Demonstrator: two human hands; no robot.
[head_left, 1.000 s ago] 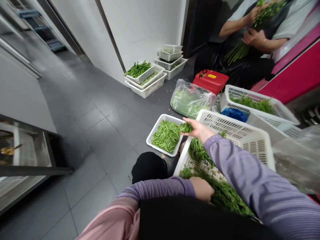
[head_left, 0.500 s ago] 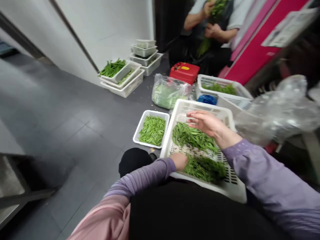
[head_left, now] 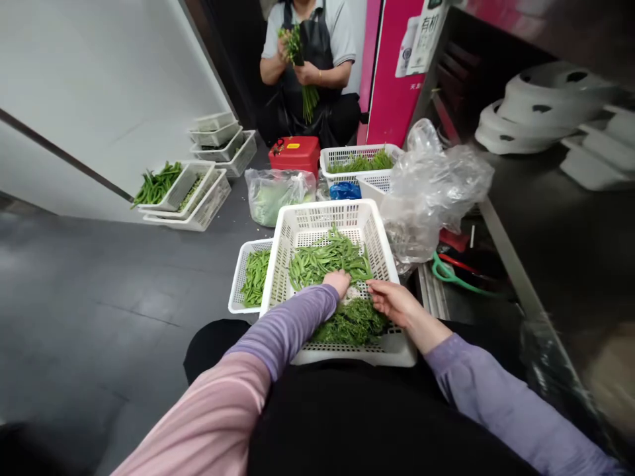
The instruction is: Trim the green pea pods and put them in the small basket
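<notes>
A large white plastic basket [head_left: 281, 248] stands in front of my lap. It holds a heap of flat green pea pods [head_left: 317, 258] towards the back and a pile of dark green stringy trimmings [head_left: 354, 322] at the front. My left hand [head_left: 338, 281] is closed among the pods, with its fingertips mostly hidden. Just to its right, my right hand [head_left: 391, 302] pinches at the tip of a pod near the heap's right edge. Left of the large basket, a smaller white basket [head_left: 235, 291] holds green pods [head_left: 255, 276].
Beyond lie a clear bag of greens [head_left: 278, 198], a red box [head_left: 295, 155] and another basket [head_left: 328, 158]. Crumpled plastic bags [head_left: 431, 192] and green-handled scissors [head_left: 454, 279] are at right. Stacked baskets [head_left: 203, 215] line the wall. A co-worker [head_left: 317, 66] holds leafy stems.
My view has swung to the right. My right hand has come down from above the basket to the pods, close to my left hand, which has moved from the trimmings to the pods.
</notes>
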